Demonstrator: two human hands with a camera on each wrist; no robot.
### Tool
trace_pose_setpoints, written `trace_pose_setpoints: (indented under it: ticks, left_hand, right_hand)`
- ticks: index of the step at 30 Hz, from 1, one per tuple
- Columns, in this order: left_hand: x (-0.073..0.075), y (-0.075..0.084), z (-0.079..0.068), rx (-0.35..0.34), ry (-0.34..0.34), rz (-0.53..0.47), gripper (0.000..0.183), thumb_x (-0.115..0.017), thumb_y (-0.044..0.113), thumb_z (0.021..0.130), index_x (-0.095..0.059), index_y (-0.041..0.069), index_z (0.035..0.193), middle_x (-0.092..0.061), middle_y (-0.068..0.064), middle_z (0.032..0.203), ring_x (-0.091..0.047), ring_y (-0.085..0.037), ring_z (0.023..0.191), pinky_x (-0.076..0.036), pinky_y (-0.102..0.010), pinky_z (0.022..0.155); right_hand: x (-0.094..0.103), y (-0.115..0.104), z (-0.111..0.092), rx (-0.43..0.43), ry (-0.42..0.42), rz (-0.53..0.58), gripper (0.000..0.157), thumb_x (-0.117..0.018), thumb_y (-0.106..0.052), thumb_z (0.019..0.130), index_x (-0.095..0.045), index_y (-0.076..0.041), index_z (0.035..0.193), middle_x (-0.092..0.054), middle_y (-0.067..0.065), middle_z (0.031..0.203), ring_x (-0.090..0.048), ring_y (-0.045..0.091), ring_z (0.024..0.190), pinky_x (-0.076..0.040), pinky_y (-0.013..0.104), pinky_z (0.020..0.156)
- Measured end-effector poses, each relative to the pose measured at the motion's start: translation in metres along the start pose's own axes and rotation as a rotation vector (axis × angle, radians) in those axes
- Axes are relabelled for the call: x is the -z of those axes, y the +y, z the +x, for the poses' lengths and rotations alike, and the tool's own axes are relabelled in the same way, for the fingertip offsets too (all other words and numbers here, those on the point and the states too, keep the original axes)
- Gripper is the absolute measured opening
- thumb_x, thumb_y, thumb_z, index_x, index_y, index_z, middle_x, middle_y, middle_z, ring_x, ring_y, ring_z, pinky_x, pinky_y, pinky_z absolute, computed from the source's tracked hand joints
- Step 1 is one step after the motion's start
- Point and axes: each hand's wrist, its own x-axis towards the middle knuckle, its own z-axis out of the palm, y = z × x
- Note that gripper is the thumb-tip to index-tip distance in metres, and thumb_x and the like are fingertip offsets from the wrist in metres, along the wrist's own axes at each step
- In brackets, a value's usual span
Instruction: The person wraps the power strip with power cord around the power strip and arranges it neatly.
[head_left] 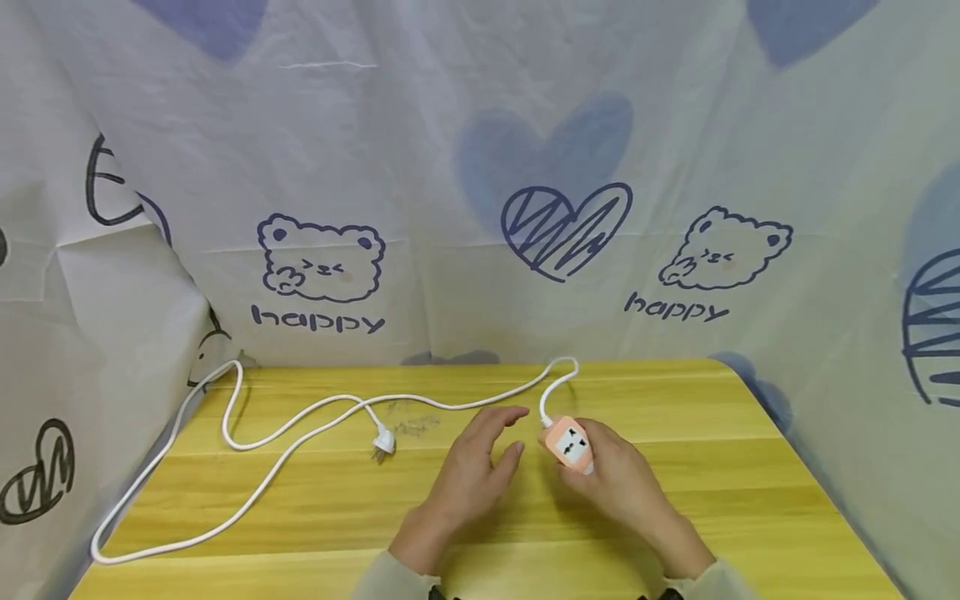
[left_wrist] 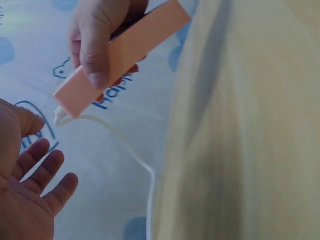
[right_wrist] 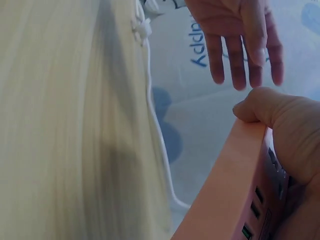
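Note:
My right hand (head_left: 615, 479) grips a pink power strip (head_left: 557, 433), thumb along one side and fingers round the other. A white socket face with dark holes shows on its near end in the head view. USB ports line one side of the strip (right_wrist: 225, 185) in the right wrist view. To its left, my left hand (head_left: 474, 471) is held apart from the strip with fingers spread and nothing in them. A white cord (head_left: 550, 408) leaves the far end of the strip. Its white plug (head_left: 384, 442) lies on the table, prongs toward me.
The cord (head_left: 258, 492) runs in long loops over the left half of the yellow wood-grain table (head_left: 750, 500), reaching its left edge. A pale curtain (head_left: 450, 167) with bears and hearts hangs behind and at both sides.

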Motion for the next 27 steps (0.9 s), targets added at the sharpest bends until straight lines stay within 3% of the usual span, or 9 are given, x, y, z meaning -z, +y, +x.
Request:
trace_pose_setpoints:
  ticks: [4, 9, 12, 15, 19, 23, 25, 27]
  left_hand:
    - [0.011, 0.002, 0.006, -0.029, 0.040, 0.002, 0.045, -0.057, -0.005, 0.099, -0.066, 0.014, 0.139, -0.067, -0.005, 0.134, -0.064, -0.023, 0.123, -0.056, -0.044, 0.100]
    - [0.029, 0.004, 0.013, 0.073, -0.002, -0.087, 0.046, -0.048, 0.005, 0.103, -0.066, 0.024, 0.140, -0.065, 0.003, 0.136, -0.060, -0.017, 0.125, -0.051, -0.047, 0.103]
    - [0.040, 0.004, 0.015, 0.109, -0.035, -0.135, 0.044, -0.045, 0.010, 0.105, -0.066, 0.024, 0.142, -0.060, 0.004, 0.143, -0.054, -0.019, 0.134, -0.047, -0.052, 0.107]
    - [0.052, 0.004, 0.016, 0.128, -0.031, -0.182, 0.048, -0.042, 0.005, 0.102, -0.068, 0.023, 0.138, -0.056, 0.004, 0.148, -0.049, -0.022, 0.140, -0.043, -0.057, 0.110]
    - [0.068, 0.003, 0.015, 0.152, -0.027, -0.274, 0.060, -0.037, -0.004, 0.092, -0.073, 0.022, 0.133, -0.053, 0.002, 0.154, -0.046, -0.026, 0.145, -0.039, -0.059, 0.111]
    - [0.082, 0.003, 0.011, 0.162, -0.091, -0.354, 0.067, -0.037, -0.010, 0.086, -0.074, 0.022, 0.131, -0.049, 0.000, 0.160, -0.043, -0.028, 0.150, -0.035, -0.063, 0.116]
    - [0.088, 0.003, 0.010, 0.169, -0.127, -0.351, 0.065, -0.039, -0.011, 0.088, -0.074, 0.023, 0.131, -0.048, 0.002, 0.162, -0.041, -0.028, 0.152, -0.033, -0.064, 0.119]
    - [0.093, 0.004, 0.009, 0.175, -0.148, -0.333, 0.053, -0.046, -0.006, 0.098, -0.074, 0.026, 0.130, -0.048, 0.004, 0.162, -0.040, -0.027, 0.153, -0.032, -0.064, 0.119]
  right_hand:
    - [-0.001, -0.013, -0.002, 0.045, -0.011, -0.011, 0.059, -0.090, -0.020, 0.081, -0.066, -0.006, 0.133, -0.074, 0.006, 0.118, -0.069, 0.019, 0.100, -0.057, 0.044, 0.085]
    - [0.001, -0.030, -0.004, 0.062, -0.048, -0.014, 0.060, -0.091, -0.024, 0.079, -0.067, -0.009, 0.132, -0.073, 0.001, 0.114, -0.066, 0.013, 0.093, -0.057, 0.039, 0.082]
    - [0.002, -0.041, -0.004, 0.087, -0.077, -0.010, 0.062, -0.093, -0.026, 0.079, -0.067, -0.011, 0.133, -0.072, -0.002, 0.115, -0.066, 0.011, 0.094, -0.058, 0.038, 0.083]
    - [0.004, -0.053, -0.003, 0.150, -0.108, 0.013, 0.064, -0.093, -0.026, 0.079, -0.066, -0.013, 0.135, -0.071, -0.006, 0.113, -0.064, 0.008, 0.092, -0.056, 0.034, 0.081]
    - [0.007, -0.069, -0.001, 0.252, -0.173, 0.079, 0.066, -0.093, -0.026, 0.080, -0.064, -0.017, 0.139, -0.068, -0.010, 0.112, -0.059, 0.004, 0.089, -0.053, 0.028, 0.078]
    - [0.011, -0.083, 0.001, 0.313, -0.247, 0.178, 0.064, -0.092, -0.030, 0.083, -0.063, -0.020, 0.139, -0.068, -0.011, 0.117, -0.059, 0.004, 0.091, -0.053, 0.026, 0.078]
    - [0.012, -0.088, 0.002, 0.325, -0.289, 0.234, 0.065, -0.091, -0.034, 0.085, -0.061, -0.022, 0.141, -0.068, -0.012, 0.120, -0.060, 0.004, 0.093, -0.053, 0.025, 0.080]
    - [0.013, -0.093, 0.004, 0.336, -0.331, 0.290, 0.066, -0.089, -0.038, 0.087, -0.058, -0.024, 0.144, -0.066, -0.012, 0.122, -0.060, 0.005, 0.094, -0.053, 0.025, 0.081]
